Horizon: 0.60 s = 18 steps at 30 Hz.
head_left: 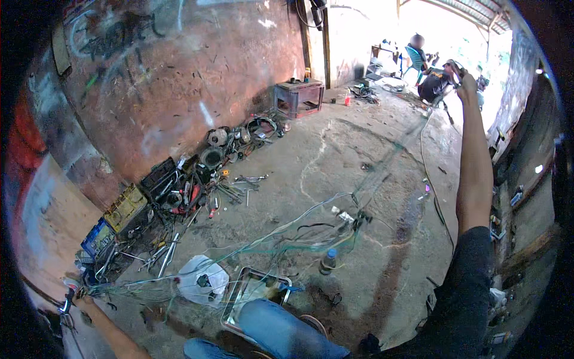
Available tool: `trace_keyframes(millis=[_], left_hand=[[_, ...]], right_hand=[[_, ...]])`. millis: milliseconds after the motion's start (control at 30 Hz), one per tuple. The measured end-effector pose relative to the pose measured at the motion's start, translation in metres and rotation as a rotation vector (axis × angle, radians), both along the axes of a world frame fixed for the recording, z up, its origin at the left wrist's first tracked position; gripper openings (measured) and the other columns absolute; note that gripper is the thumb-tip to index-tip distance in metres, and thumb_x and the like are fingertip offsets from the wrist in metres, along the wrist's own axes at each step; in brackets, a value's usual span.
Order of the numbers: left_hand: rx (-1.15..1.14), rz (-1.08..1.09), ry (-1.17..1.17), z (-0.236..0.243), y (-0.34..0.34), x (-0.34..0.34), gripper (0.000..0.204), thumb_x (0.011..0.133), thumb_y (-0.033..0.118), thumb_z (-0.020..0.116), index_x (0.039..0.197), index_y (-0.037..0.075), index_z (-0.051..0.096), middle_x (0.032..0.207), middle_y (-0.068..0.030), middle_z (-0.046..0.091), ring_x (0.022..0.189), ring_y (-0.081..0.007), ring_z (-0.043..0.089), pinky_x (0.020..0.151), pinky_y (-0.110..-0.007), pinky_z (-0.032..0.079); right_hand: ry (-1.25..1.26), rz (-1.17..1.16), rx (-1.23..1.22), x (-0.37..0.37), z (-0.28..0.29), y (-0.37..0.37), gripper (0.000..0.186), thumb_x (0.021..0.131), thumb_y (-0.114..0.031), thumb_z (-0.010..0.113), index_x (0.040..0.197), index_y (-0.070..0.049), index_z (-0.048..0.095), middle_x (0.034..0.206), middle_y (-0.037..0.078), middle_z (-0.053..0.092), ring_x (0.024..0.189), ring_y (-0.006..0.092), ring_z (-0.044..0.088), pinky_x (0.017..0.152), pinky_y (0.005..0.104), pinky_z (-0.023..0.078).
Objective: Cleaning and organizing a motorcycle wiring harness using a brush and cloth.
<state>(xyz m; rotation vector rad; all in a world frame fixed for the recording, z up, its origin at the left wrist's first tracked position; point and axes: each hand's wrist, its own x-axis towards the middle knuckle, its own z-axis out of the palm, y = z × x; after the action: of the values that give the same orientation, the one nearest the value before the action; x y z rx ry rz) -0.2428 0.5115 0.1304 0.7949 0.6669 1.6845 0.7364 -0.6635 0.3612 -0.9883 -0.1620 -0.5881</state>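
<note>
My left hand [87, 298], at the far lower left, is closed around one end of a long bundle of thin wires [263, 235]. The bundle stretches slackly to the right, with dark and white connectors [359, 220] hanging near its middle. Farther up it blurs into greenish strands. My right arm reaches high at the upper right. There my right hand [468, 88] is closed round a dark item that I cannot make out. Under the wires lie a white plastic bag [203, 278] and a metal tray [229, 311] beside my knee. A bottle with a blue cap [328, 262] stands nearby.
Wrenches and loose parts [194, 185] line the left wall beside a yellow case [127, 209]. A wooden stool [297, 99] stands farther back. One person [435, 85] crouches behind, near another on a green chair [412, 58]. A cable [426, 158] runs along the floor at right.
</note>
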Motion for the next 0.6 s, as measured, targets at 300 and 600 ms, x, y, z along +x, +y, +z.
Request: trace_keyframes(millis=[300,600], left_hand=[[0.117,-0.060,0.251,0.035,0.032,0.024,0.039,0.095,0.031,0.053,0.111,-0.003,0.062,0.110,-0.0165,0.066,0.098,-0.0310,0.064,0.082,-0.042,0.054],[0.143,-0.230,0.160,0.147,0.023,0.065,0.033,0.094,0.023,0.052,0.110,-0.003,0.063,0.105,-0.0143,0.067,0.097,-0.0290,0.063,0.082,-0.041,0.053]], right_hand=[[0.442,0.225,-0.734,-0.089,-0.027,0.020,0.015,0.094,-0.023,0.068,0.088,-0.012,0.061,0.072,0.000,0.058,0.060,0.0082,0.054,0.059,0.0239,0.053],[0.060,-0.514,-0.587,0.040,0.025,-0.002,0.036,0.098,-0.032,0.051,0.098,0.000,0.067,0.082,0.010,0.067,0.074,0.0257,0.064,0.073,0.0400,0.054]])
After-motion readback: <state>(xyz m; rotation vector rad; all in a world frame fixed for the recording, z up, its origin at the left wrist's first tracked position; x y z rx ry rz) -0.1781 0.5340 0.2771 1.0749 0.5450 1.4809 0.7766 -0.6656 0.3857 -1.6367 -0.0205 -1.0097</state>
